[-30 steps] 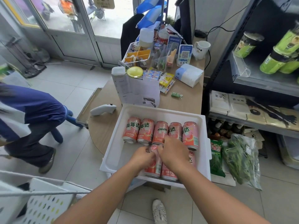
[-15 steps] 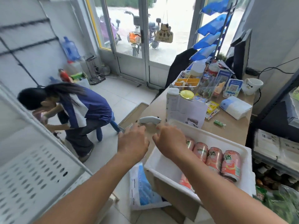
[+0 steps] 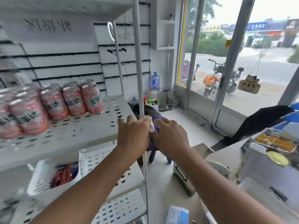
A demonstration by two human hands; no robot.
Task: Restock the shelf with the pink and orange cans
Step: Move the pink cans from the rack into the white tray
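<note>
Several pink and orange cans (image 3: 73,101) stand upright in rows on the white perforated shelf (image 3: 84,128) at the left. My left hand (image 3: 134,135) hovers palm down at the shelf's right front corner, beside the upright pole (image 3: 139,65). A pale pink sliver of a can (image 3: 151,126) shows at its thumb side; the rest is hidden under the hand. My right hand (image 3: 170,136) is close beside it, off the shelf's edge, also palm down. Whatever is under its palm is hidden.
A white basket (image 3: 48,173) with packets sits on the lower shelf. A crouching person (image 3: 152,113) is behind my hands near the floor. The counter (image 3: 226,156) with boxes lies to the right, and glass doors (image 3: 218,78) stand beyond it.
I have turned left from the tray of cans on the counter to the shelf. Both hands rose and moved together to the shelf's front corner.
</note>
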